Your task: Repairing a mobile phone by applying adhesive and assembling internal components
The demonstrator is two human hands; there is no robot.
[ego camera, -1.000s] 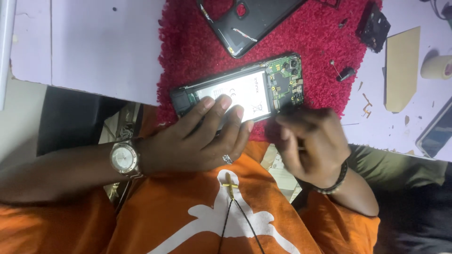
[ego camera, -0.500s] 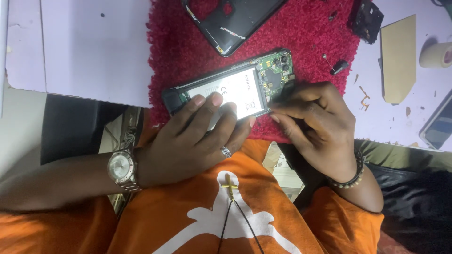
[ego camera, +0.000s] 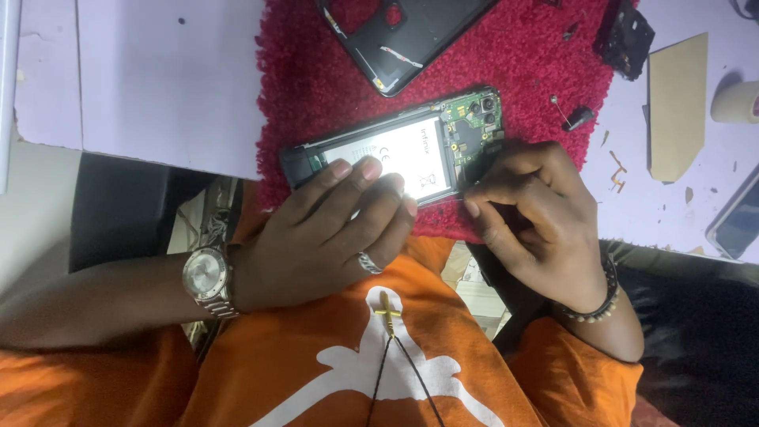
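Observation:
An opened phone lies back side up on a red fuzzy mat, with its white battery and green circuit board bare. My left hand, which wears a wristwatch and a ring, presses its fingertips on the battery and holds the phone down. My right hand, with a bead bracelet on the wrist, is pinched shut at the phone's right end, beside the circuit board. It seems to grip a thin tool that the fingers mostly hide.
The phone's black back cover lies on the mat above it. A small black part and a black module sit to the right. On the lavender table are a tan card piece, a tape roll and another phone.
My right hand has moved up from below the phone to its circuit-board end. My left hand's fingers stay on the battery.

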